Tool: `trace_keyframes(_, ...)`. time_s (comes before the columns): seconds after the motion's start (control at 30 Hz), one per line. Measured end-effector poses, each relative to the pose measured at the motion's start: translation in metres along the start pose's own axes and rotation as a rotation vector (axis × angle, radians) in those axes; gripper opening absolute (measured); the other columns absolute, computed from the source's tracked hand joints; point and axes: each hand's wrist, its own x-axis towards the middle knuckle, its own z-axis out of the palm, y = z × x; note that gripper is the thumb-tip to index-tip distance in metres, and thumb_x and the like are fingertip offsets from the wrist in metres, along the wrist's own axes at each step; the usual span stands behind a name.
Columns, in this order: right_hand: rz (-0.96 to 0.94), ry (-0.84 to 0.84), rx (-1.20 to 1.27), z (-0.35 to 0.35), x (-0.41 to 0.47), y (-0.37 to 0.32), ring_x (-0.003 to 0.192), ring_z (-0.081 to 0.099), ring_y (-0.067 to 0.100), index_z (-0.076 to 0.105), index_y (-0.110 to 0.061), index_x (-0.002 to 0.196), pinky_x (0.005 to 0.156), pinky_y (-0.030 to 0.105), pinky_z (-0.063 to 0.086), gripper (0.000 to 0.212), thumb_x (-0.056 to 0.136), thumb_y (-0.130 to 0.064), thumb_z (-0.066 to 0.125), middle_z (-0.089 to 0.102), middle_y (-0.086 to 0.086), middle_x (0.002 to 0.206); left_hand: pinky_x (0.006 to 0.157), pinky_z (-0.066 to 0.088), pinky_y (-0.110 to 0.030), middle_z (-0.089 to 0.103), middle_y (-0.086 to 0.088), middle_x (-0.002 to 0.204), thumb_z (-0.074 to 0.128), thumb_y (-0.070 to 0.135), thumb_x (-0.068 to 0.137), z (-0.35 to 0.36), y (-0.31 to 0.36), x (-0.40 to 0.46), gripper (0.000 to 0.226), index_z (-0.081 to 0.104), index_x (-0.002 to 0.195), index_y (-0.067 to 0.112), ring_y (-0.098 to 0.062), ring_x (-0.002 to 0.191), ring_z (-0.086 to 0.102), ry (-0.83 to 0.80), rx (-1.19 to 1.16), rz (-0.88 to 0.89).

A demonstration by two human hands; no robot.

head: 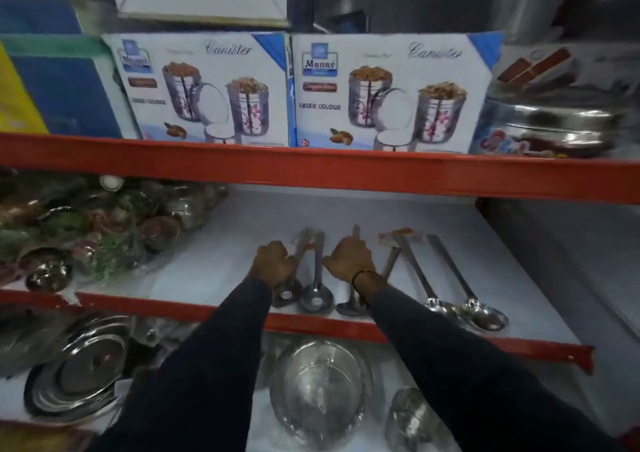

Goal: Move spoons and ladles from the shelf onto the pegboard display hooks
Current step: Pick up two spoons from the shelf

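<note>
Several steel ladles lie on the white middle shelf [485, 243], handles pointing away from me and bowls near the front edge. My left hand [273, 261] is closed around the handle of the leftmost ladle [287, 294]. My right hand [349, 255] is closed around the handle of another ladle [350, 307], whose tip sticks out above the fist. Between my hands lies a free ladle [317, 288]. Two long ladles [446, 278] with an orange tag rest to the right. No pegboard is in view.
An orange shelf beam [346, 171] runs overhead, with canister boxes [391, 94] on it. Bagged steel ware [86, 229] crowds the left of the middle shelf. Below the front orange rail [485, 346] sit steel plates [76, 375] and bowls [318, 392].
</note>
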Motion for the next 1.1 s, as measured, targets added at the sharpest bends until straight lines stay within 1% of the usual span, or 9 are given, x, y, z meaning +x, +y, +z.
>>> trace_keyframes(0.2,0.163,-0.116,0.025,0.036,0.036,-0.004,0.104,0.071,0.032,0.069,-0.001,0.104,0.079,0.035,0.057,0.055,0.071,-0.043,0.080,0.073,0.015,0.106,0.094,0.055,-0.040,0.064,-0.021,0.126,0.072,0.029,0.080,0.019,0.002,0.031,0.048,0.065,0.119,0.001,-0.038,0.114,0.064,-0.102,-0.018,-0.143)
trace_keyframes(0.27,0.188,-0.142,0.063,0.039,0.045,-0.002,0.096,0.074,0.029,0.066,-0.006,0.089,0.065,0.029,0.053,0.042,0.065,-0.037,0.081,0.071,0.010,0.091,0.085,0.057,-0.035,0.070,-0.019,0.118,0.074,0.026,0.075,0.021,0.002,0.037,0.045,0.069,0.113,0.002,-0.036,0.107,0.068,-0.093,-0.042,-0.194)
trace_keyframes(0.37,0.258,-0.198,0.258,0.042,0.056,0.000,0.079,0.077,0.025,0.067,-0.004,0.075,0.068,0.034,0.063,0.024,0.063,-0.019,0.083,0.075,0.012,0.080,0.073,0.054,-0.031,0.072,-0.017,0.107,0.072,0.021,0.072,0.019,0.001,0.043,0.042,0.069,0.109,0.000,-0.035,0.099,0.071,-0.108,-0.131,-0.267)
trace_keyframes(0.53,0.333,-0.296,0.639,0.032,0.059,-0.004,0.065,0.075,0.026,0.071,0.001,0.075,0.065,0.038,0.064,0.011,0.075,-0.003,0.082,0.073,0.014,0.069,0.042,0.051,-0.025,0.067,-0.017,0.070,0.067,0.001,0.082,-0.008,-0.008,0.039,0.020,0.069,0.097,-0.011,-0.023,0.044,0.068,-0.087,-0.493,-0.383)
trace_keyframes(0.63,0.266,-0.353,0.742,0.020,0.053,-0.021,0.051,0.067,0.020,0.071,0.002,0.075,0.049,0.026,0.055,0.006,0.077,0.002,0.077,0.069,0.010,0.062,0.046,0.051,-0.028,0.064,-0.017,0.072,0.064,0.000,0.088,-0.037,-0.014,0.015,0.009,0.067,0.094,-0.006,-0.027,0.051,0.067,0.042,-0.608,-0.407)
trace_keyframes(0.73,0.147,-0.426,0.788,0.014,0.036,-0.051,0.053,0.060,0.021,0.071,0.003,0.085,0.051,0.027,0.048,0.008,0.080,0.006,0.066,0.064,0.015,0.074,0.047,0.055,-0.029,0.058,-0.015,0.069,0.060,-0.002,0.093,-0.071,-0.022,-0.029,0.003,0.062,0.092,-0.005,-0.026,0.050,0.064,0.211,-0.692,-0.431)
trace_keyframes(0.87,-0.038,-0.598,0.753,0.017,-0.006,-0.094,0.055,0.055,0.020,0.068,-0.003,0.084,0.050,0.023,0.043,0.010,0.081,0.006,0.065,0.058,0.015,0.074,0.037,0.048,-0.024,0.052,-0.011,0.065,0.055,-0.003,0.095,-0.104,-0.043,-0.114,0.025,0.056,0.071,0.004,-0.022,0.049,0.056,0.488,-0.745,-0.476)
trace_keyframes(1.03,-0.255,-0.825,0.721,0.035,-0.090,-0.150,0.053,0.055,0.018,0.066,-0.005,0.079,0.036,0.018,0.043,0.014,0.084,0.008,0.066,0.058,0.012,0.071,0.063,0.053,-0.033,0.056,-0.006,0.075,0.053,0.001,0.095,-0.141,-0.068,-0.244,0.027,0.058,0.075,0.018,-0.020,0.063,0.056,0.690,-0.625,-0.565)
trace_keyframes(1.1,-0.323,-0.921,0.718,0.044,-0.136,-0.175,0.049,0.054,0.018,0.065,-0.006,0.075,0.036,0.021,0.045,0.016,0.083,0.008,0.066,0.057,0.013,0.068,0.048,0.053,-0.029,0.054,-0.014,0.069,0.049,-0.012,0.091,-0.156,-0.073,-0.301,0.029,0.061,0.075,0.008,-0.024,0.053,0.058,0.833,-0.683,-0.558)
